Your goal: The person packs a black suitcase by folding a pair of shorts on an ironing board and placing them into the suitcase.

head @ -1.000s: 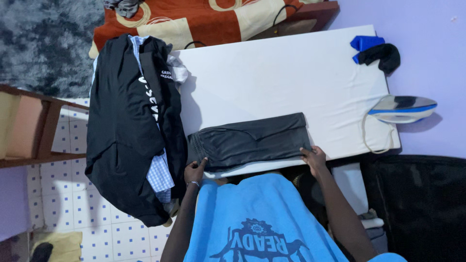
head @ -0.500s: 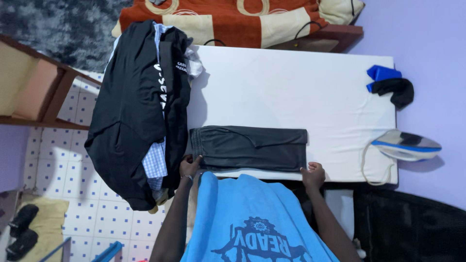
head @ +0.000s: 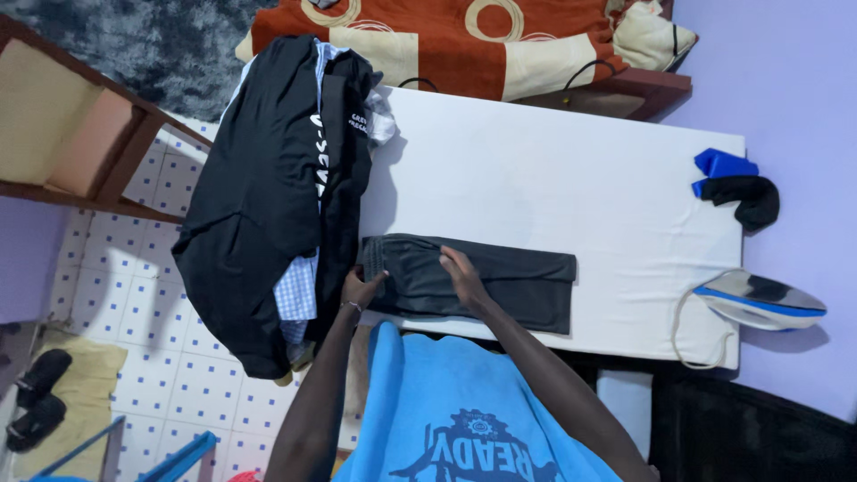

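Fingers (head: pixel 453 264) of the right hand (head: pixel 462 278) lie spread and flat on the folded dark grey shorts (head: pixel 473 281), palm down, gripping nothing. Fingers (head: pixel 378 279) of the left hand (head: pixel 360 290) curl over the waistband end of the same garment; whether they pinch the cloth or only rest against it cannot be told.

Position of the shorts: folded into a long strip on the white padded table (head: pixel 553 192), along the table edge nearest the person, with the waistband toward the table's left end.

Objects located relative to the table:
- Pile of clothes (head: pixel 268 187), a black garment with white print over a blue checked shirt, draped over the left end and touching the waistband end of the shorts.
- Electric iron (head: pixel 759 300), blue and grey, at the near right corner, overhanging the edge, well apart from the shorts; its pale cord (head: pixel 692 335) loops on the surface beside it.
- Blue and black cloths (head: pixel 736 186) at the far right corner.
- Orange and cream bedding (head: pixel 464 40) beyond the far edge.
- Wooden chair (head: pixel 76 134) and tiled floor (head: pixel 178 375) beyond the left end.

The person's blue printed shirt (head: pixel 464 411) fills the lower middle, just below the near edge.
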